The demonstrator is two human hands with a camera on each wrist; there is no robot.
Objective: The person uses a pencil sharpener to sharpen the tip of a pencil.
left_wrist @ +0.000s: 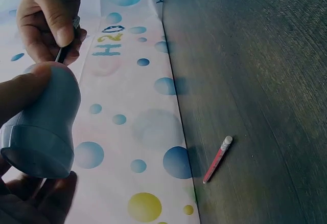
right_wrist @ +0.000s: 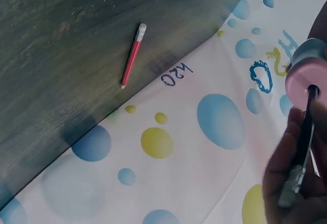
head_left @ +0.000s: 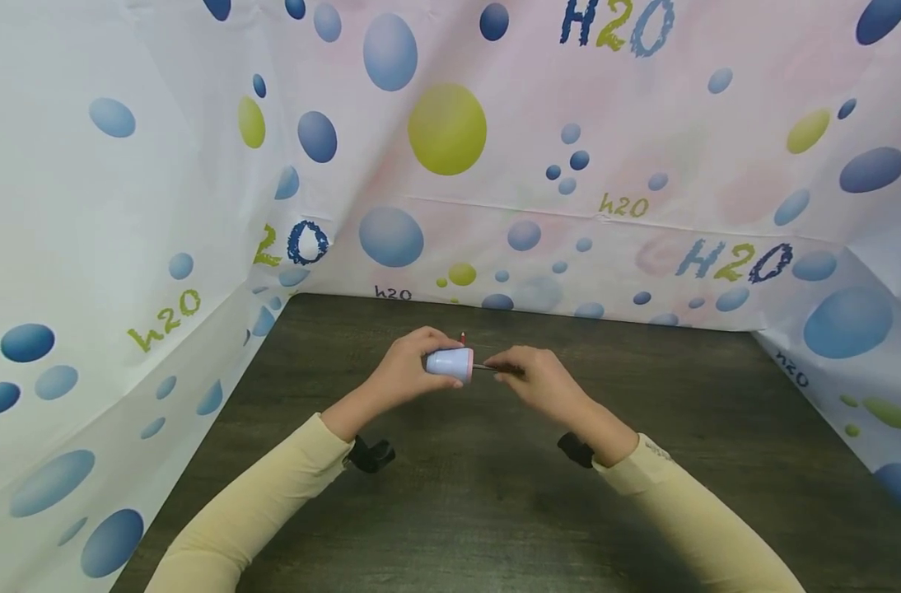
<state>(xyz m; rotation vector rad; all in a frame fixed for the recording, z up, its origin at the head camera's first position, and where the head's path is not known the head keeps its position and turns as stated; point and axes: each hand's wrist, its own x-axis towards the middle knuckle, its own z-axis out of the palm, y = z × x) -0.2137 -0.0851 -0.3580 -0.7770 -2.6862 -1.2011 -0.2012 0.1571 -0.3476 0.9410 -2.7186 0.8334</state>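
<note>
The relation that matters most is between a blue sharpener [head_left: 447, 363] with a pink end and a dark pencil [right_wrist: 305, 137]. In the head view, the sharpener is held above the table [head_left: 480, 511], and its pink end looks toward 3 o'clock. The pencil comes from that same 3 o'clock side, and its long axis runs nearly in one line with the sharpener's own. The right wrist view shows the pencil entering the hole of the pink face; its front end is hidden there.

The left hand [head_left: 406, 366] lies at 9 o'clock from the sharpener and grasps it, with thumb and fingers around the body. The right hand [head_left: 543, 380], at 3 o'clock, is the nearer one to the pencil and pinches its shaft; the metal eraser end reaches out past the fingers.

A red pencil [left_wrist: 217, 160] lies on the table, apart from both hands. In the head view it appears at 1 o'clock from the sharpener, pointing to 12, so it does not seem to stand in the way. Farther at 12 o'clock rises a bubble-printed sheet [head_left: 532, 82].
</note>
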